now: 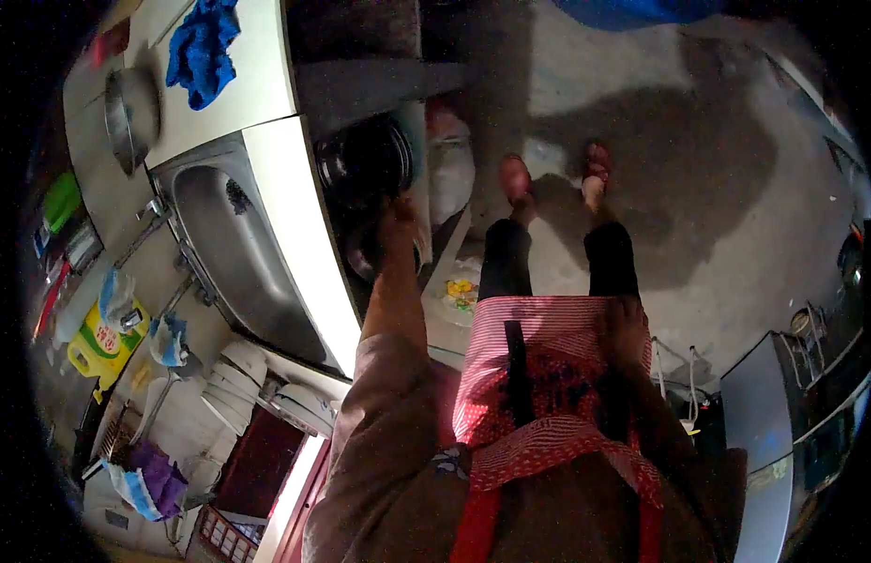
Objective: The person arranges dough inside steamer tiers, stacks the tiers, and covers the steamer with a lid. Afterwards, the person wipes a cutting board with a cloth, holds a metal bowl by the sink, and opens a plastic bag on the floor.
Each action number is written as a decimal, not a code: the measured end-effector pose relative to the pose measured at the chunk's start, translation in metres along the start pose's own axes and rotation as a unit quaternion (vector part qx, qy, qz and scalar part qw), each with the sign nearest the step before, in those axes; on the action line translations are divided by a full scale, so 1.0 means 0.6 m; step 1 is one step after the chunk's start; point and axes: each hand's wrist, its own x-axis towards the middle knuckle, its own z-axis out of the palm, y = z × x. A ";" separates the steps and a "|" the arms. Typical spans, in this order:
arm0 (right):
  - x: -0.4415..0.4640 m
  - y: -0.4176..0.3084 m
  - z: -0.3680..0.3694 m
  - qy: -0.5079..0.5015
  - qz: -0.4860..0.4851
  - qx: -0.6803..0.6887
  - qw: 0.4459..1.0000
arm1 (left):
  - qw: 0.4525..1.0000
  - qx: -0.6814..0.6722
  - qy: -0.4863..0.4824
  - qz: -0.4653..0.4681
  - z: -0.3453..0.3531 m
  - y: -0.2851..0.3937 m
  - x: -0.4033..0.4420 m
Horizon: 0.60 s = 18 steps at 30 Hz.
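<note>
My left hand (396,227) reaches down into the open cupboard under the counter. Its fingers look closed at the near edge of a dark, shiny round pot (360,167), though shadow blurs the exact grip. Another dark round vessel (363,255) sits beside my wrist, partly hidden by it. My right hand (627,330) hangs in front of the red-and-white apron (538,324); it is dim and smeared, so its fingers cannot be made out.
Left of the cupboard is a counter with a steel sink (234,249), a metal basin (130,120) and a blue cloth (203,52). White bowls (234,385) stand near the sink. A white sack (449,169) leans by the cupboard, and a grey cabinet (759,403) stands at right.
</note>
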 end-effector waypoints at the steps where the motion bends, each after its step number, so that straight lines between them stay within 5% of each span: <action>1: -0.002 0.001 0.002 -0.001 0.001 0.001 1.000 | 0.986 0.088 0.110 0.088 0.018 -0.003 -0.006; 2: -0.002 0.003 0.004 0.024 -0.019 -0.009 0.999 | 0.986 0.089 0.111 0.089 0.069 -0.014 -0.017; 4: 0.000 -0.001 -0.002 0.050 -0.040 -0.017 0.998 | 0.930 0.033 0.324 0.172 0.221 -0.056 -0.050; 8: 0.008 -0.012 -0.020 0.048 -0.042 0.030 0.997 | 0.936 0.116 0.247 0.220 0.307 -0.092 -0.108; 10: -0.006 0.027 0.030 0.034 -0.039 0.036 0.998 | 0.947 -0.016 0.312 0.073 0.332 -0.118 -0.160; 11: -0.028 0.081 0.111 0.060 -0.010 0.030 0.998 | 0.947 -0.014 0.310 0.076 0.336 -0.140 -0.185; 13: -0.032 0.083 0.112 0.087 0.016 0.026 0.996 | 0.924 0.241 0.281 0.101 0.339 -0.207 -0.235; 16: -0.002 -0.003 -0.034 0.053 -0.034 0.044 0.997 | 0.774 0.587 0.204 0.123 0.361 -0.285 -0.301; 18: -0.004 -0.002 -0.048 -0.001 -0.015 0.051 0.999 | 0.948 0.181 0.261 -0.025 0.438 -0.308 -0.341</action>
